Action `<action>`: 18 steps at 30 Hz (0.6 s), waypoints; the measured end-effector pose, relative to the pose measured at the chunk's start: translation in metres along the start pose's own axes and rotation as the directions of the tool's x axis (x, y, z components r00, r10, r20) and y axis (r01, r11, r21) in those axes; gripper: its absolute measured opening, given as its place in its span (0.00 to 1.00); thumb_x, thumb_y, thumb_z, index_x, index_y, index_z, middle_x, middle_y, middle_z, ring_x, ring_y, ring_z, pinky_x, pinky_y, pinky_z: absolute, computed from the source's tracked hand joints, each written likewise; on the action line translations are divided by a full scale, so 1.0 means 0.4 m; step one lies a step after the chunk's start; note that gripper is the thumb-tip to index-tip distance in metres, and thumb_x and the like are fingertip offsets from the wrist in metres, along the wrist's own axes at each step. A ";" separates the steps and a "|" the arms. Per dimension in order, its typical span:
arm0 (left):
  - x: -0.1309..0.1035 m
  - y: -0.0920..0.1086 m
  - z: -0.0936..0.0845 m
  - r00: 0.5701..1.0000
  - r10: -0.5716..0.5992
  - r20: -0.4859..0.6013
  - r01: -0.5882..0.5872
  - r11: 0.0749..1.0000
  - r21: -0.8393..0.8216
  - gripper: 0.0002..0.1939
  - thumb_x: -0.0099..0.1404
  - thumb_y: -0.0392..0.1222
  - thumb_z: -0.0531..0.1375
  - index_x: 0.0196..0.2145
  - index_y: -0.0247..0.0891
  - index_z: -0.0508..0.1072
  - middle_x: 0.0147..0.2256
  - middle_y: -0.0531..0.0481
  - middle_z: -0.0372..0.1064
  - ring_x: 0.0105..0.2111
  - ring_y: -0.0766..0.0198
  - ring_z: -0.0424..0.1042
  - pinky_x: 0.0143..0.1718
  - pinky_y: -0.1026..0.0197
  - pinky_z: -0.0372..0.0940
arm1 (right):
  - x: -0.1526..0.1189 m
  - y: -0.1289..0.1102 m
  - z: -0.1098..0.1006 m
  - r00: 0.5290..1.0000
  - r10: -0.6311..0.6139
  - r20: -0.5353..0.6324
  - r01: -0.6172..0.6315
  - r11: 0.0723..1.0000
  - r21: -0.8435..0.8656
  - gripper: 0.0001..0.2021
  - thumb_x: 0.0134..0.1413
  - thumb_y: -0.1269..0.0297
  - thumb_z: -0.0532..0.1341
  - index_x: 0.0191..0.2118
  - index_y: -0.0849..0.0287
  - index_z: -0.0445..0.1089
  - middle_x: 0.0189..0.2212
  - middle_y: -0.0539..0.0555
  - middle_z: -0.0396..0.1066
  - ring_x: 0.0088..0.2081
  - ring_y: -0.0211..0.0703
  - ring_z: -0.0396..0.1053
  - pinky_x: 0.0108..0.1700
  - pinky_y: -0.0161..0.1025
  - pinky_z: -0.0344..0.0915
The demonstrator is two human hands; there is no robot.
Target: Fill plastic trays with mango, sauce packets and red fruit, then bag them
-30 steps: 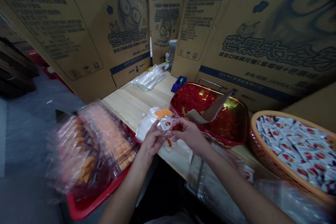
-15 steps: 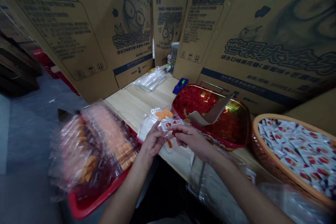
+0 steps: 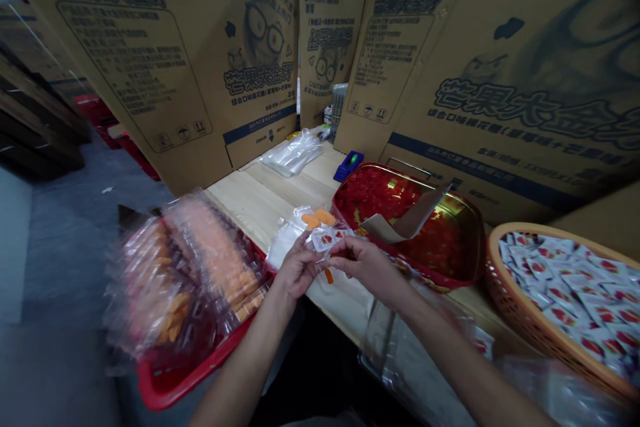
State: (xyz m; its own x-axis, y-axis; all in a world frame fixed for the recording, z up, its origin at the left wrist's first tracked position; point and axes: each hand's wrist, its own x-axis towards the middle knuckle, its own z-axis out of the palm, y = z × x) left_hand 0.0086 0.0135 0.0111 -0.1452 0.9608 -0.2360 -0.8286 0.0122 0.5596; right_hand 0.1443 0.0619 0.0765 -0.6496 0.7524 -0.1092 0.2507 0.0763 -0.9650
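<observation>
My left hand [image 3: 299,268] is closed on the near edge of a clear plastic bag [image 3: 300,213], its fingers curled. My right hand [image 3: 361,263] pinches at the same edge, fingertips close to the left ones. White sachets [image 3: 327,239] with red print lie just beyond my fingers; whether they are inside the bag cannot be made out. Two orange oval pieces [image 3: 319,218] show behind them through the plastic. Below my fingers, a small orange strip [image 3: 329,275] shows over the pale stack of bags [image 3: 345,287] on the table.
At left a red basket [image 3: 165,397] holds filled clear packs [image 3: 213,247]. A red tin tray [image 3: 473,220] with red pieces and a cardboard flap [image 3: 410,220] stands ahead right, by a blue tape dispenser [image 3: 349,165]. An orange basket [image 3: 505,290] of sachets is at right; cartons [image 3: 190,67] wall the back.
The view has shifted slightly, so everything sits a little further right and lower. My right fingers have drawn closer together at the bag's edge; the left hand keeps its hold.
</observation>
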 end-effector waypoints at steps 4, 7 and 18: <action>-0.006 0.001 0.006 1.000 0.005 -0.001 -0.005 1.000 0.004 0.35 0.42 0.20 0.59 0.48 0.42 0.63 0.40 0.51 0.69 0.34 0.62 0.71 0.35 0.60 0.66 | 0.010 0.016 0.007 0.999 -0.035 0.005 0.036 0.993 -0.110 0.06 0.44 0.61 0.60 0.26 0.59 0.69 0.19 0.46 0.63 0.20 0.33 0.54 0.22 0.32 0.51; -0.009 0.002 0.010 1.000 -0.004 0.002 0.003 1.000 0.008 0.35 0.43 0.21 0.59 0.48 0.42 0.63 0.40 0.51 0.69 0.36 0.62 0.71 0.42 0.56 0.65 | 0.013 0.022 0.012 0.998 -0.054 0.015 0.056 0.986 -0.158 0.08 0.47 0.61 0.57 0.28 0.58 0.70 0.19 0.47 0.64 0.19 0.32 0.54 0.21 0.32 0.51; -0.019 0.020 -0.006 0.999 -0.013 0.038 0.013 1.000 0.004 0.32 0.45 0.21 0.60 0.48 0.41 0.63 0.44 0.50 0.67 0.38 0.61 0.71 0.47 0.51 0.64 | -0.069 0.044 -0.219 0.838 -0.374 -0.399 0.023 0.753 -0.658 0.14 0.54 0.59 0.51 0.36 0.57 0.71 0.32 0.56 0.69 0.35 0.45 0.66 0.38 0.41 0.62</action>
State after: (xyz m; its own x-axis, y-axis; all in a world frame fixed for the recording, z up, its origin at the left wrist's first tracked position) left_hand 0.0019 0.0057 0.0155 -0.1139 0.9703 -0.2132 -0.8284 0.0257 0.5596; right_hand 0.2295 0.0997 0.0835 -0.3517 0.8624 0.3640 0.6459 0.5051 -0.5725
